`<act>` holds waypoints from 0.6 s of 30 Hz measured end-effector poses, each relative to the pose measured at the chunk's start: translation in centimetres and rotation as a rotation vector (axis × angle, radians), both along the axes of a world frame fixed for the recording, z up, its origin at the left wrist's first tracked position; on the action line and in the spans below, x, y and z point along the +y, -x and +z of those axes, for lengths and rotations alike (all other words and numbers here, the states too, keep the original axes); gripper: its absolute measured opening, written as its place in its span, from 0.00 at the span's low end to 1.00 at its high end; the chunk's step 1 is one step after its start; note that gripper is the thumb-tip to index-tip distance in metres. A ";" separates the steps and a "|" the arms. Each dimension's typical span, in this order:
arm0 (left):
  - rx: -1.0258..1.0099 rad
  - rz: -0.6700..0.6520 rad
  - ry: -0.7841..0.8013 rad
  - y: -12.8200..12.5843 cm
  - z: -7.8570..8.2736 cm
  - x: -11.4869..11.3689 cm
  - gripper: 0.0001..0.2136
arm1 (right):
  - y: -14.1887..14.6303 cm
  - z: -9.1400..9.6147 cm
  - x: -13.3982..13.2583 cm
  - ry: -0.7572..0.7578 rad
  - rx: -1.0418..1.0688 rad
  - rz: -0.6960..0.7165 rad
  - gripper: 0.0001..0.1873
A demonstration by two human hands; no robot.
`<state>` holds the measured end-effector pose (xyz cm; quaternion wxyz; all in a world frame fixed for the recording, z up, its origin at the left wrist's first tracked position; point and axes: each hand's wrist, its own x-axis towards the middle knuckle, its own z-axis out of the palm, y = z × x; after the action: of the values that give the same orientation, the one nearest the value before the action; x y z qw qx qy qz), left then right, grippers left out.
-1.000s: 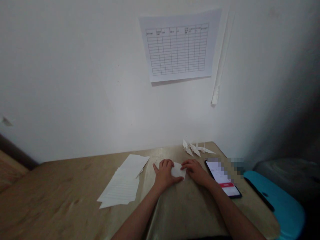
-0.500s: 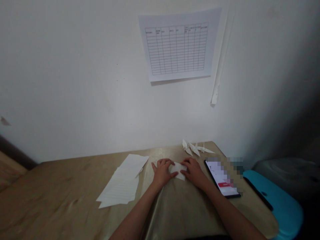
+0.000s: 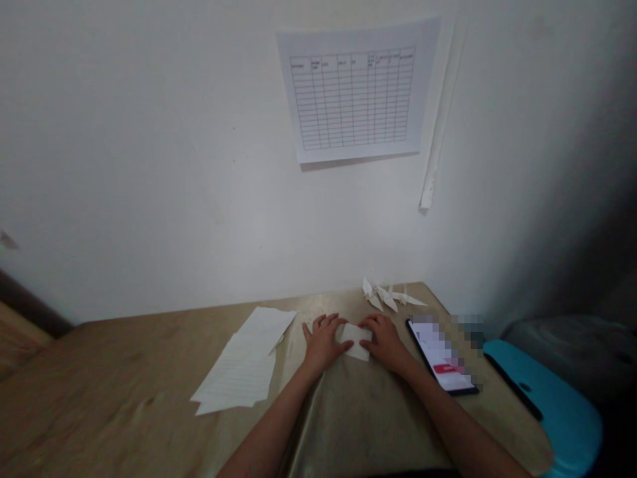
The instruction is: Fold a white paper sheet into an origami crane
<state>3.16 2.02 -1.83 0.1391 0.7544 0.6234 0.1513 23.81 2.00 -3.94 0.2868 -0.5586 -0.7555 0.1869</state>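
Note:
A small white piece of folded paper (image 3: 356, 340) lies flat on the table between my two hands. My left hand (image 3: 323, 340) holds its left side, with the thumb and index finger at the edge and the other fingers spread beyond. On the right side, my right hand (image 3: 385, 338) has its thumb and index finger on the paper, the remaining fingers curled. Behind my right hand, several folded paper cranes (image 3: 388, 297) rest near the wall.
Loose lined sheets (image 3: 243, 365) lie overlapping to the left on the brown table (image 3: 124, 385). A phone (image 3: 442, 358) with its screen lit sits at the right. Beyond the table's right edge is a turquoise object (image 3: 552, 405). A printed grid sheet (image 3: 355, 99) hangs on the wall.
My left thumb has shifted slightly left and my fingers have moved a little on the paper, so more of its middle shows. Everything else stays in place.

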 end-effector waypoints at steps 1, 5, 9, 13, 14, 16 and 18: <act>-0.014 0.006 -0.010 0.0 0.0 0.0 0.24 | 0.0 -0.1 0.1 -0.004 0.010 -0.005 0.21; -0.057 0.013 -0.040 0.0 0.1 -0.1 0.24 | -0.3 -0.5 0.4 -0.022 0.045 -0.010 0.19; -0.061 0.011 -0.043 0.0 0.2 -0.2 0.24 | -0.3 -0.6 0.4 -0.031 0.070 -0.018 0.11; -0.044 0.006 -0.032 -0.1 0.5 -0.3 0.25 | -0.3 -0.8 0.5 -0.058 0.117 -0.021 0.07; -0.040 0.006 -0.027 -0.1 0.5 -0.3 0.27 | -0.3 -0.8 0.6 -0.071 0.132 -0.023 0.07; -0.043 0.019 -0.019 -0.1 0.5 -0.4 0.29 | -0.5 -0.9 0.8 -0.104 0.156 -0.041 0.06; -0.065 0.037 -0.018 -0.1 0.5 -0.4 0.30 | -0.8 -0.8 1.0 -0.145 0.159 -0.082 0.05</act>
<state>3.30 1.64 -1.36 0.1494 0.7388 0.6309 0.1838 24.65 2.98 -4.72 0.3929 -0.5502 -0.7185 0.1634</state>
